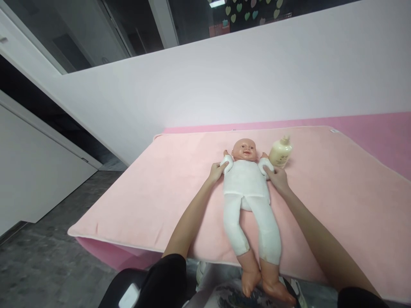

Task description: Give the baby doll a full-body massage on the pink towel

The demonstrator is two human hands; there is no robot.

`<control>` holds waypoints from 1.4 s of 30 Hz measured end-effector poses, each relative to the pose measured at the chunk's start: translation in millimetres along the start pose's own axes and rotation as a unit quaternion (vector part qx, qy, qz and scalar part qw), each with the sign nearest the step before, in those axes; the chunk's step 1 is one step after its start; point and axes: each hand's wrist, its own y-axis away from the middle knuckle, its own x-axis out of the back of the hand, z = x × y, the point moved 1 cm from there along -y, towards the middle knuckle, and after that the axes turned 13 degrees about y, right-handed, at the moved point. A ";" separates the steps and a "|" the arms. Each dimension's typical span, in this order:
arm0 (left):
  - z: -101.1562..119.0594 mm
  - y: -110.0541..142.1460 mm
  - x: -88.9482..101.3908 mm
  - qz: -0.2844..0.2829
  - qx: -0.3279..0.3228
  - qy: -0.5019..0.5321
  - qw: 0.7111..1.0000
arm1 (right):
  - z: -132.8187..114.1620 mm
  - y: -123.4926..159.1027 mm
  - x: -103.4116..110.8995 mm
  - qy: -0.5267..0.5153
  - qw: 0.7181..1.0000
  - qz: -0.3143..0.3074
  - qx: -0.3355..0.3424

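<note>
A baby doll (246, 182) with a white cloth body and bare plastic head, hands and feet lies on its back on a pink blanket (144, 188). Its head points away from me, and its feet hang over the near edge. My left hand (217, 172) grips the doll's arm on the left side, thumb on top of the white sleeve. On the other side, my right hand (278, 179) holds the opposite arm the same way. Both doll arms are bent up beside its head. Just beyond my right hand a pale yellow pump bottle (281, 152) stands on the blanket.
A white wall (240, 85) with windows above it runs behind the table. A pink surface (382, 137) shows past the blanket at the right. The grey floor (48, 261) and a white door (38, 162) are at the left.
</note>
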 end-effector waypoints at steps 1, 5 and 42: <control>-1.1 -1.9 -0.1 0.014 -0.002 -0.016 1.000 | -2.5 0.1 -1.2 0.014 1.000 0.009 -0.004; -3.6 -6.5 0.1 0.050 -0.019 -0.077 0.996 | -8.7 -1.5 -4.2 0.041 0.999 0.018 -0.016; 16.4 8.4 12.7 -0.121 -0.003 0.046 0.992 | 26.0 -10.4 20.2 -0.165 0.963 -0.198 0.084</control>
